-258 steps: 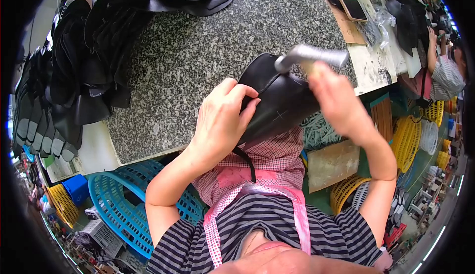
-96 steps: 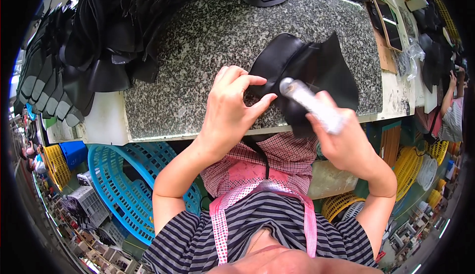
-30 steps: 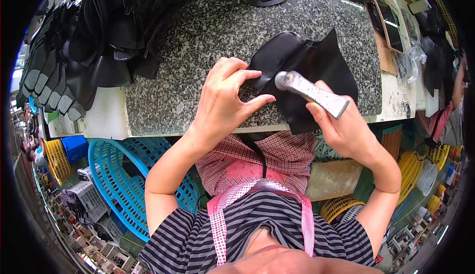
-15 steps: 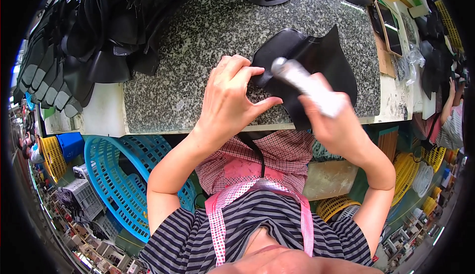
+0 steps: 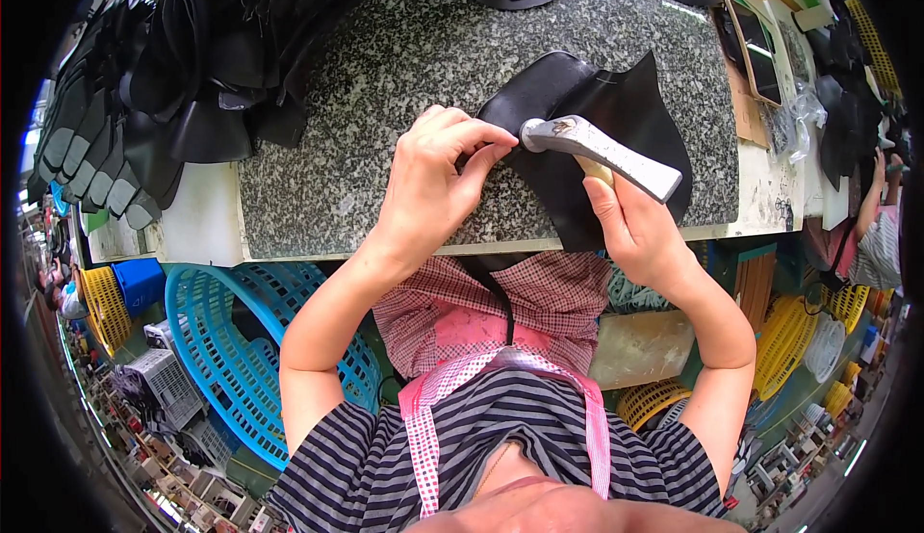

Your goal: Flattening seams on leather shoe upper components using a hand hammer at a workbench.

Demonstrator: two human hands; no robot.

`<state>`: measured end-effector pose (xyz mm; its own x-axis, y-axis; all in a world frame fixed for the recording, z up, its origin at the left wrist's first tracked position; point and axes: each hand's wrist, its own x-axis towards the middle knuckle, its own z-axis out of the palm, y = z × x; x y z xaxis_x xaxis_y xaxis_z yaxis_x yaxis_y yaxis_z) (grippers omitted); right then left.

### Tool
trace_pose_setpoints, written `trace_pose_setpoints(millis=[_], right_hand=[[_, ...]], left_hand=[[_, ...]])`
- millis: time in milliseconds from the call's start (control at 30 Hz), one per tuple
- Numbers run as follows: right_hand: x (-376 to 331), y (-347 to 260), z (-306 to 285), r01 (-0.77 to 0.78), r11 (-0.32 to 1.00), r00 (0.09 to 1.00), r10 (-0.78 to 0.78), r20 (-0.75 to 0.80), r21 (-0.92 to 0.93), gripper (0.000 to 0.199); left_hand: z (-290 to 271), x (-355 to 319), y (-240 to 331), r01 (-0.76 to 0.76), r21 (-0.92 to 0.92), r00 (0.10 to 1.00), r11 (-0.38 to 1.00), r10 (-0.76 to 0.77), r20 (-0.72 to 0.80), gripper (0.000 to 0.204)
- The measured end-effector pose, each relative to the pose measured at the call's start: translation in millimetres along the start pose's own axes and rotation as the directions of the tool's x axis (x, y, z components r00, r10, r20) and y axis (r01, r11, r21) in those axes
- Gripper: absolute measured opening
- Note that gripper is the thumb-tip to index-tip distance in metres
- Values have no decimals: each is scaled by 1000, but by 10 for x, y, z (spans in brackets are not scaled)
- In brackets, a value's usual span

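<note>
A black leather piece (image 5: 616, 114) lies on the speckled granite slab (image 5: 385, 71), its lower part hanging over the near edge. My left hand (image 5: 433, 182) presses the piece's left edge with pinched fingertips. My right hand (image 5: 630, 230) grips the wooden handle of a metal-headed hammer (image 5: 602, 156). The hammer's round face rests against the leather edge right beside my left fingertips.
Stacks of black leather pieces (image 5: 192, 61) crowd the slab's left and far sides. A blue plastic basket (image 5: 241, 340) stands below left. Yellow baskets (image 5: 784, 340) sit at the right. Another person (image 5: 876, 234) works at the far right, beside cluttered table things (image 5: 770, 61).
The hammer has come down from a raised, tilted position onto the leather edge. My left hand has stayed on the piece, fingers pinching closer to the hammer head.
</note>
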<state>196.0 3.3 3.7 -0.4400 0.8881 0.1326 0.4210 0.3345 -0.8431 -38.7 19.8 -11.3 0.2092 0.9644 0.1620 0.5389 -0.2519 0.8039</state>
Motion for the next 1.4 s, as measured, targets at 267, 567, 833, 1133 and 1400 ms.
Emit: trace_pose_setpoints(millis=[267, 567, 833, 1133, 1400], right_hand=[[-7, 41, -2, 67, 998, 997, -67, -29, 12, 33], [199, -320, -273, -169, 975, 959, 196, 206, -142, 23], [191, -320, -227, -107, 976, 976, 140, 168, -188, 10], [188, -338, -181, -81, 976, 963, 129, 235, -203, 23], [175, -308, -104, -65, 986, 959, 104, 263, -152, 9]], left_hand=[[25, -31, 25, -179, 151, 981, 972, 187, -43, 27], [32, -84, -20, -176, 214, 980, 961, 191, -52, 41], [18, -66, -28, -178, 252, 979, 951, 197, -52, 45], [5, -15, -75, -232, 236, 966, 944, 251, -57, 47], [-32, -10, -64, -212, 200, 976, 957, 219, -17, 56]])
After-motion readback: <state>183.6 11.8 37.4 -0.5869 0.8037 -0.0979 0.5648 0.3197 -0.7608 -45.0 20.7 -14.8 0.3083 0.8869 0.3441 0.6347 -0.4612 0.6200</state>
